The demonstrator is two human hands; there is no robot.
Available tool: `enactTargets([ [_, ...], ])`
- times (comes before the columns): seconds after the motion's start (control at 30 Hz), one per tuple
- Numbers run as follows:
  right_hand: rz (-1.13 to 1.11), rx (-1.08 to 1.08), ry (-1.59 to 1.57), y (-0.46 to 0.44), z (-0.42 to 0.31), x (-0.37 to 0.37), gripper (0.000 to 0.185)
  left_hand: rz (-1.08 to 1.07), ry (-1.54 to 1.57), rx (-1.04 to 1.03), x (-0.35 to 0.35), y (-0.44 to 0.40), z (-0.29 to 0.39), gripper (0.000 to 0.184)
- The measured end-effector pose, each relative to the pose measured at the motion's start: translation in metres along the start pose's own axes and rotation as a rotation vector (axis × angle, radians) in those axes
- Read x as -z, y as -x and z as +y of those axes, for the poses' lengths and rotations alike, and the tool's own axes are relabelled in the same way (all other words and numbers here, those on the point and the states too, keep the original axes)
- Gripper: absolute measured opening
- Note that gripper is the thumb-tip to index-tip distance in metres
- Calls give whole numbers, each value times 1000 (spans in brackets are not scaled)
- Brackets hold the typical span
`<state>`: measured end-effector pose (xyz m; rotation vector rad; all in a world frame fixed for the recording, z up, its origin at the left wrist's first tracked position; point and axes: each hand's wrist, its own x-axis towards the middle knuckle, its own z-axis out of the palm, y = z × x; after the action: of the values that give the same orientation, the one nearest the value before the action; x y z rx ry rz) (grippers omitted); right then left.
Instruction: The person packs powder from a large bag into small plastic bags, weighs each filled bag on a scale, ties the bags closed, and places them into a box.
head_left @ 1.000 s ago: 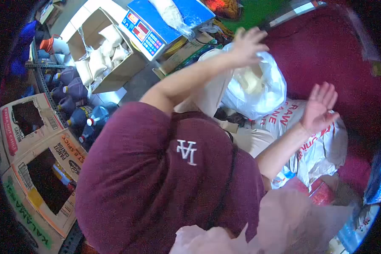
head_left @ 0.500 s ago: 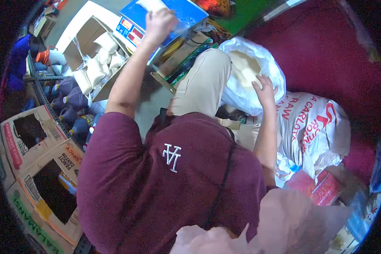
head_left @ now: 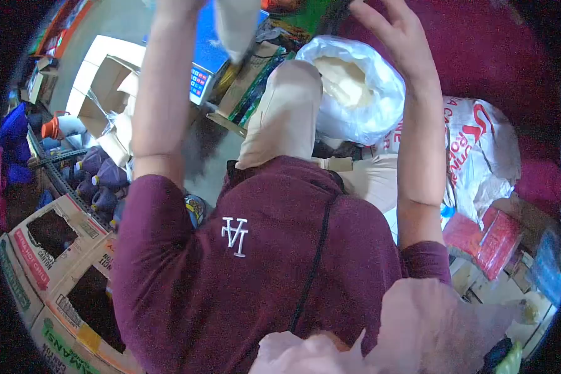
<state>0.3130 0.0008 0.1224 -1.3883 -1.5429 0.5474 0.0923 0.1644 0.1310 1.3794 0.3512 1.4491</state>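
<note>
At the top edge, my left hand (head_left: 179, 5) is mostly cut off, its fingers out of view. Beside it a filled plastic bag of sugar (head_left: 235, 28) hangs in the air, blurred, over the edge of the blue digital scale (head_left: 210, 56); the hand seems to grip its hidden top. My right hand (head_left: 400, 34) is raised above the large open sack (head_left: 386, 81), thumb and fingers apart, fingertips partly cut off, nothing visible in it. Pale sugar (head_left: 346, 84) fills the sack, which has a plastic liner.
Left of the scale, a cardboard box (head_left: 100, 93) holds several filled bags (head_left: 115, 146). Dark bottles (head_left: 106, 168) stand below it. A printed white sack (head_left: 480, 143) lies at right, near red packets (head_left: 489, 237). Cut cartons (head_left: 62, 274) are at lower left.
My left hand has lifted the bag of sugar off the scale and risen to the top edge. My right hand has moved up from the open sack's rim.
</note>
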Motion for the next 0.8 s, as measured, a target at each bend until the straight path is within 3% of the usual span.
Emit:
enactTargets([
  [0.07,-33,258,59,-16,5,-10,65,-27,28,67,-12,20,-17,14],
  [0.1,-28,258,64,-15,-2,-13,65,-28,57,145,-23,36,-19,13],
  [0.17,-130,35,162,-10,-18,-16,64,-17,116,215,-49,63,-15,11],
  [0.2,-95,88,108,-7,-16,-19,53,-40,188,282,-56,74,-18,11],
  [0.23,-91,83,108,-2,-8,-19,53,-63,259,350,-60,84,-23,10],
  [0.3,-132,-94,-191,3,8,-19,40,-135,221,360,-61,97,-35,9],
  [0.33,-86,-125,-337,8,6,-20,23,-140,123,298,-62,101,-39,9],
  [0.47,-138,-114,-389,14,29,-9,18,-230,-122,140,-57,106,-50,11],
  [0.6,-122,-36,-349,12,-2,-13,18,-238,-134,180,-62,101,-27,13],
  [0.67,-85,0,-302,10,-8,-20,18,-277,-215,38,-61,96,-28,18],
  [0.8,-188,-27,-287,6,3,-22,15,-314,-195,2,-55,100,-39,30],
])
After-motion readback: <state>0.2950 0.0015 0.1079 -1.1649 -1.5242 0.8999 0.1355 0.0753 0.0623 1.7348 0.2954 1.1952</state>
